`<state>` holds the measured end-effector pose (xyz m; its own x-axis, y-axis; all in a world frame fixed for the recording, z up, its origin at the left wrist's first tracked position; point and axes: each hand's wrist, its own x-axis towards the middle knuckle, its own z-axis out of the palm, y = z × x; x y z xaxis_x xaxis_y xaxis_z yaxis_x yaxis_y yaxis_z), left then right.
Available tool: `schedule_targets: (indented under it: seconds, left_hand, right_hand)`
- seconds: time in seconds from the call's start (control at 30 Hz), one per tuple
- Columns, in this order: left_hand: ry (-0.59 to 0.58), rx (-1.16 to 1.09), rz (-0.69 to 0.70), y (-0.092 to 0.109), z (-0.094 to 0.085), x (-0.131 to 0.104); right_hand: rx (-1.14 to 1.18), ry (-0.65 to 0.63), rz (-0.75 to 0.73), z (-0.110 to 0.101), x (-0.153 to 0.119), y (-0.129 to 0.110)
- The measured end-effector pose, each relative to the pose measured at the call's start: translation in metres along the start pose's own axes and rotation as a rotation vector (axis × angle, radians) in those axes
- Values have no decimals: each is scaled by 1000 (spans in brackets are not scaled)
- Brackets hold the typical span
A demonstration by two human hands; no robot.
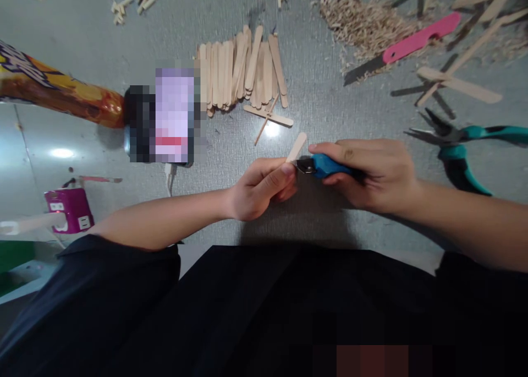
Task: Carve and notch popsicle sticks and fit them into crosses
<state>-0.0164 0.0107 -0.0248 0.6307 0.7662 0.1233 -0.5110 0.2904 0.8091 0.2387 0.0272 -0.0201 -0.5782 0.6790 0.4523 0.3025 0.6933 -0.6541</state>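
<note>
Near the table's front edge, my left hand (264, 189) is closed on a pale wooden craft stick (297, 146), whose rounded upper end sticks out above the thumb. My right hand (367, 170) grips a blue-handled tool (325, 165) with a dark metal head. The tool's tip meets the stick beside my left thumb; the exact contact is too small to tell. Just beyond my hands lie two crossed wooden pieces (280, 119), and behind them a row of loose craft sticks (225, 74).
Teal-handled pliers (451, 140) lie to the right. Farther back are a pink-handled blade (421, 38), wood shavings (367, 25) and a crossed stick assembly (466, 85). On the left are a propped phone (174, 110), a snack packet (61, 85) and a purple power socket (70, 209).
</note>
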Motion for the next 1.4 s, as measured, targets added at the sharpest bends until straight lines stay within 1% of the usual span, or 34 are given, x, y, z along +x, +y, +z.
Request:
schedule_targets:
  seconds: [0.3, 0.57, 0.7, 0.8, 1.0, 1.17, 1.33, 1.4]
  left_hand:
    - [78, -3, -24, -4, -6, 0]
    - [174, -18, -99, 0, -2, -2]
    - [166, -18, -109, 1, -2, -1]
    - [176, -11, -116, 1, -2, 0]
    - [145, -12, -58, 0, -3, 0]
    - [157, -18, -87, 1, -3, 0]
    - [78, -34, -70, 4, -2, 2]
    - [48, -35, -67, 5, -2, 2]
  right_hand:
    - [-111, 90, -36, 3, -2, 10]
    - [-216, 99, -43, 3, -5, 10]
    - [-224, 94, 5, 1, -4, 8]
    - [-192, 86, -17, 1, -4, 9]
    - [-180, 83, -12, 3, -4, 9]
    - [-149, 60, -9, 3, -2, 7]
    - [-146, 69, -14, 1, -2, 6]
    - [-121, 50, -2, 0, -2, 4]
